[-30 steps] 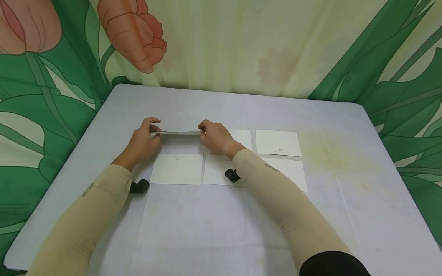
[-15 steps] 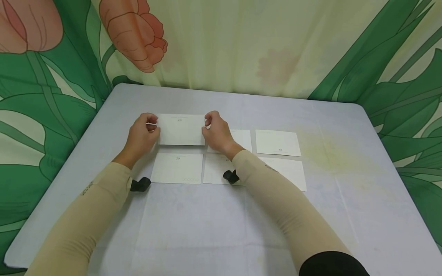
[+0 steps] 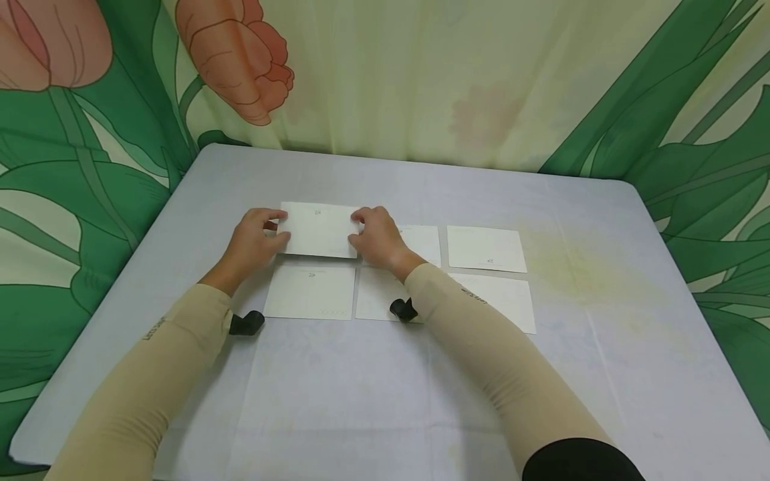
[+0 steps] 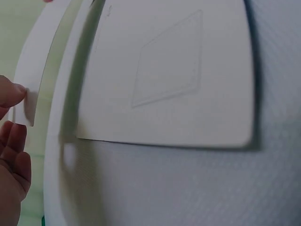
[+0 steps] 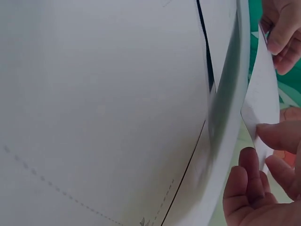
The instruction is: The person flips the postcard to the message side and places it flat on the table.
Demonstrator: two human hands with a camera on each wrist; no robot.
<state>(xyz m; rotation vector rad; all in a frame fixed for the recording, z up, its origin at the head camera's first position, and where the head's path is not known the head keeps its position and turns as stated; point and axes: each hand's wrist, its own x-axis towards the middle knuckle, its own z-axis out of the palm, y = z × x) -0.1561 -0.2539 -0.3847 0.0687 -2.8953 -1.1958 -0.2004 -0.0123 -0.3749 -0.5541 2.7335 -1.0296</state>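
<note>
A blank-looking white card (image 3: pixel 320 230) with a small printed mark near its far edge is held slightly above the table, at the back left of a group of cards. My left hand (image 3: pixel 248 244) pinches its left edge between thumb and fingers. On the opposite side, my right hand (image 3: pixel 383 238) pinches the right edge. In the right wrist view the raised card (image 5: pixel 263 89) bends a little between both hands. Just below it, a flat card (image 3: pixel 309 294) lies nearest to the left hand. The left wrist view shows a faint outlined box on a flat card (image 4: pixel 169 61).
More white cards lie in two rows: a back middle card (image 3: pixel 424 244), a back right card (image 3: pixel 486 248), a front middle card (image 3: pixel 377 297) and a front right card (image 3: pixel 508 304). My right forearm (image 3: pixel 481 334) covers parts of the front ones. A pale cloth (image 3: pixel 337 401) covers the table.
The raised card stood edge-on to the head view, then turned to show its broad face. Since then both hands have lowered it slightly, and it now slants a little down to the right.
</note>
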